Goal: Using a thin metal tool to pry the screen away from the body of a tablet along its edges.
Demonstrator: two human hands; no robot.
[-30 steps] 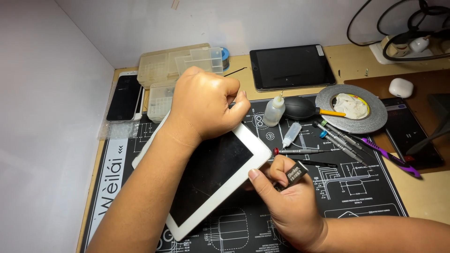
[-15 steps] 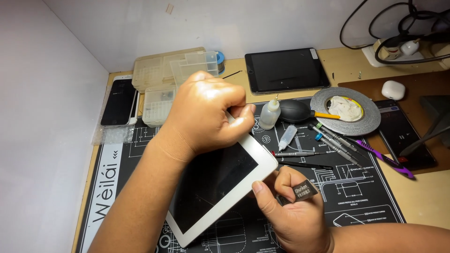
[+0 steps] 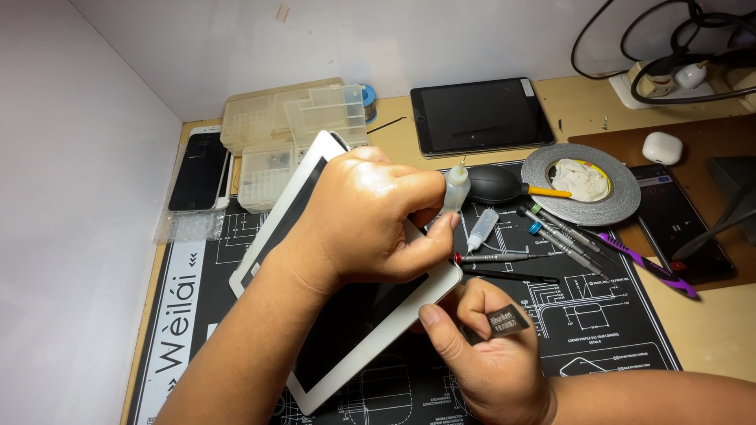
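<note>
- White-framed tablet (image 3: 358,330) lay tilted across the black printed work mat (image 3: 598,330), its far corner lifted toward the plastic boxes, so that its near edge faced the person.
- The left hand (image 3: 366,224) rested on the tablet's glass, its grip clamped around a small squeeze bottle (image 3: 455,189) with the nozzle pointing up; the weight of the hand seemed to steady the tablet.
- The right hand (image 3: 488,354) sat just beside the tablet's near corner, its grip pinched together on a thin dark pry card (image 3: 508,323), held flat as if to slip along the edge.
- A second dropper bottle (image 3: 480,230), several screwdrivers (image 3: 551,228), a black air blower (image 3: 496,185) and a roll of tape (image 3: 583,185) lay within easy reach on the mat.
- Farther back on the tabletop (image 3: 575,102) were another dark tablet (image 3: 480,116), clear parts boxes (image 3: 291,134) and a phone (image 3: 201,169).
</note>
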